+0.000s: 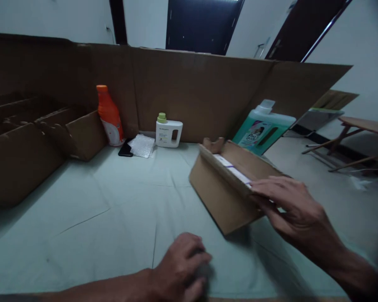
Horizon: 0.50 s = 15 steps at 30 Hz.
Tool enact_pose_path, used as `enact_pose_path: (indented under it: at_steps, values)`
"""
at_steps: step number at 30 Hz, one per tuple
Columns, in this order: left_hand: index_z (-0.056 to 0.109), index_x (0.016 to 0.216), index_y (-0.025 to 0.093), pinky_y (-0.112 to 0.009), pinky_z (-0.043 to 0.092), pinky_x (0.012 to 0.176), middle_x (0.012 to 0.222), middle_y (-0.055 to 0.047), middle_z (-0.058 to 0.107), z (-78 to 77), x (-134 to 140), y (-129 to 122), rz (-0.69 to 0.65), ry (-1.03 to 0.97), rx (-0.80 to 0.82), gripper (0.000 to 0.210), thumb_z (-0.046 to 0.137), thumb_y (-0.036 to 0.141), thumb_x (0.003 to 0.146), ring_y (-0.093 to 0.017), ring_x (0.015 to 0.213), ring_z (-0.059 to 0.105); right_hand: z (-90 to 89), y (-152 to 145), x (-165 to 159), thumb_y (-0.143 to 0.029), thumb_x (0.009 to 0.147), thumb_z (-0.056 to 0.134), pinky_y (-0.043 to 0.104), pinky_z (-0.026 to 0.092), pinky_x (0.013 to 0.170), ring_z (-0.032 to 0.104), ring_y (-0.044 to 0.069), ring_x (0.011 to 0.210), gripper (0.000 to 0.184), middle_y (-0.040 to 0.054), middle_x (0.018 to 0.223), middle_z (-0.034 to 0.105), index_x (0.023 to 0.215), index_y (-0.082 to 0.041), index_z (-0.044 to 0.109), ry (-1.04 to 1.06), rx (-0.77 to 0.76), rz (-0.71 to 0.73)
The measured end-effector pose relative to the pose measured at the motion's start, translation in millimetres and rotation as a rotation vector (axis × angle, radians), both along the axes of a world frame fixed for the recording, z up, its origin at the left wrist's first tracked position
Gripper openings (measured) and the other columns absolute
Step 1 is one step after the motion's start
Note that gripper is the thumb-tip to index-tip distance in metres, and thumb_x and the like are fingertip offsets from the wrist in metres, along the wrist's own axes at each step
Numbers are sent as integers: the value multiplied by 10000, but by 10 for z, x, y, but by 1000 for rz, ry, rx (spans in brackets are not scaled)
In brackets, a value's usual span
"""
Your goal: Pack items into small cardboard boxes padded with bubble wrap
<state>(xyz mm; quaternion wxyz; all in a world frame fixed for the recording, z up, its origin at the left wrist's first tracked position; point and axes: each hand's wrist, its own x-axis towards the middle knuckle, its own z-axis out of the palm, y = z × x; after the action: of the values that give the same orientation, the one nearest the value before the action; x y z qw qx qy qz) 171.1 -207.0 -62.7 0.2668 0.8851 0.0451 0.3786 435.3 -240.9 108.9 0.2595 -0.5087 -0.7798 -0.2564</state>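
While left fingers [200, 258] curl loosely, empty, over wrinkled cloth [119, 235], right fingers [266, 186] pinch an oblong cardboard box [222, 193].

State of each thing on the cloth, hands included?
Cardboard box: open-topped, tilted, right hand gripping its edge
Left hand: loosely curled, nothing visible in it
Orange bottle: upright, cap on
White handled jug: upright, green cap on
Teal handled jug: cap on
Black phone: partly covered by bubble wrap
Larger cardboard boxes at left: open-topped
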Motion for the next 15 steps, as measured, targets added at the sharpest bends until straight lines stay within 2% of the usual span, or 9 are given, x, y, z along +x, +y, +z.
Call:
enact_pose_path:
  at_steps: [3,5,7,10,12,15]
  values:
    - [483,1315,227,-428,536,971,1188,-130,579,44,-549,184,392,-13,-83,448,523,148,877,-260,1163,574,-22,-44,-172,-82,919,583,444,463,947,687,256,1027,229,44,955,747,1065,-255,617,38,-42,86]
    - [469,1342,246,-429,541,971,1225,-122,561,96,-851,352,641,-11,-88,452,548,167,904,-257,1166,569,-88,-122,-172,-104,913,607,466,464,967,664,285,1118,314,47,1087,741,1161,-296,624,107,-29,55]
    - [425,1411,260,-459,538,990,1290,-125,542,132,-1047,516,768,0,-103,526,590,222,913,-271,1189,563,-210,-225,-125,-200,913,645,493,466,1007,625,319,1195,436,64,1284,677,1321,-338,576,218,-4,-26]
    - [317,1515,290,-493,534,1010,1421,-136,482,129,-1105,693,743,36,-195,667,611,296,916,-295,1255,547,-505,-342,-40,-355,916,643,510,479,1047,589,343,1257,546,73,1408,599,1441,-339,492,409,-74,-165]
    - [266,1543,296,-517,521,1028,1473,-141,446,87,-1005,753,673,55,-270,728,619,333,908,-314,1298,528,-753,-350,-6,-409,903,636,482,542,970,629,336,1203,527,91,1386,617,1405,-296,522,526,-193,-251]
    - [327,1504,257,-568,481,1058,1454,-158,466,-11,-754,765,583,86,-363,721,645,354,864,-347,1308,513,-1100,-257,-7,-488,844,648,422,604,802,709,318,1010,507,130,1222,710,1265,-206,619,721,-445,-332]
